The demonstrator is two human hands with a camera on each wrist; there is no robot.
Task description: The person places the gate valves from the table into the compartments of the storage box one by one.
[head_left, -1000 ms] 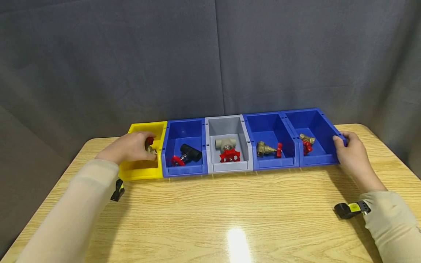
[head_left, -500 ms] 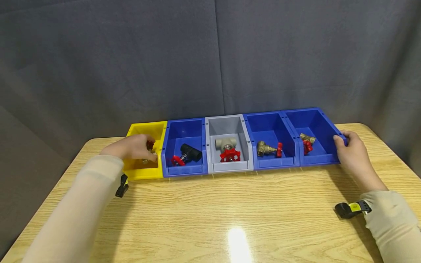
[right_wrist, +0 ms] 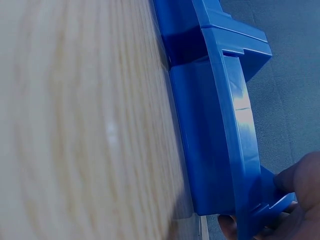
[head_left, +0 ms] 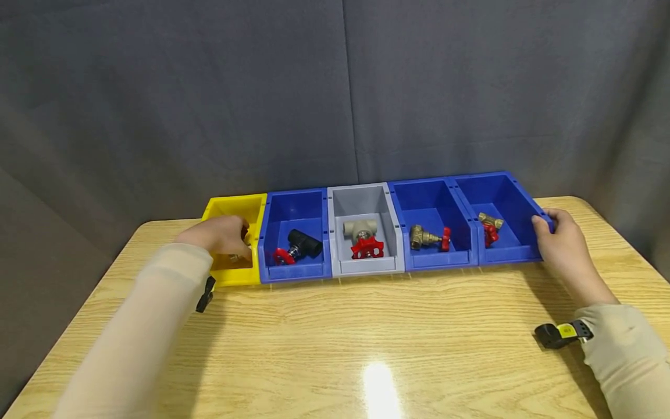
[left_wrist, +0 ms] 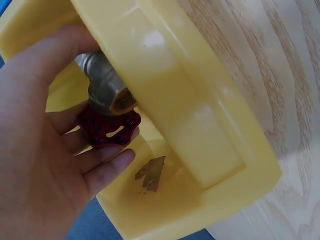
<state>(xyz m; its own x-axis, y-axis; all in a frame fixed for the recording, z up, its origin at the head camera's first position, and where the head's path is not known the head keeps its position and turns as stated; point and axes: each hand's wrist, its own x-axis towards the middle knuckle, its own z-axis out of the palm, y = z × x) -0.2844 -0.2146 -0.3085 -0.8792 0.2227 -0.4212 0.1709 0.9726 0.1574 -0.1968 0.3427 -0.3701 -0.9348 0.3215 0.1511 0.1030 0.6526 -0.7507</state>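
At the left end of a row of bins, my left hand [head_left: 222, 237] reaches into the yellow bin [head_left: 230, 277]. It holds a brass valve [left_wrist: 107, 87] with a dark red handwheel [left_wrist: 107, 129]. The left wrist view shows the thumb over the brass body and the fingers around the wheel's far side. From the head view the hand mostly covers this valve. At the row's other end, my right hand [head_left: 567, 253] grips the side wall of the rightmost blue bin [head_left: 515, 254], thumb over the rim and fingers on the outside.
Between the hands, a blue bin [head_left: 293, 272] holds a black valve [head_left: 303, 243], a grey bin [head_left: 366, 266] a beige valve [head_left: 361, 228], and another blue bin [head_left: 437, 261] a brass valve [head_left: 421, 237]. A smaller brass valve [head_left: 490, 221] lies in the rightmost bin. A grey curtain [head_left: 335, 99] hangs behind the table [head_left: 335, 337].
My left hand and forearm have shifted a little to the right within the yellow bin, and the valve there is now more covered. My right hand stays in place on the blue bin.
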